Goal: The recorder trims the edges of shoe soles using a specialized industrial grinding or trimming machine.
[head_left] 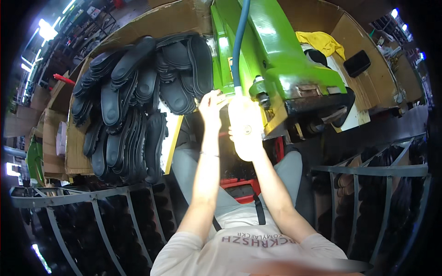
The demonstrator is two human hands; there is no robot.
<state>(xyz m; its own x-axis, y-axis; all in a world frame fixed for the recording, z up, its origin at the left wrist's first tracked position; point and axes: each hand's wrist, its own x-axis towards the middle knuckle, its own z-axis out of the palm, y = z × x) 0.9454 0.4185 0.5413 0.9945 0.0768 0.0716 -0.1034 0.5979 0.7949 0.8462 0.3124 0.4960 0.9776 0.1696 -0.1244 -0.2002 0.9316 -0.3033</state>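
Observation:
A pale, sole-shaped piece (247, 126), washed out by bright light, lies in front of the green machine (294, 55). My right hand (233, 134) is closed on it, with fingertips curled over its left edge and most of the hand hidden. Just left of its upper end is my left hand (211, 105), raised close to the machine. Its thumb and fingers come together in a pinch; whatever they hold is too small and glaring to make out. A blue flexible tube (240, 43) runs down to the bright spot above the piece.
Stacks of black shoe soles (124, 101) fill the left side, backed by a cardboard sheet (152, 22). At right are a yellow cloth (322, 42) and a black tray-like object (357, 63) against cardboard. Metal racks (377, 171) holding soles flank my seat.

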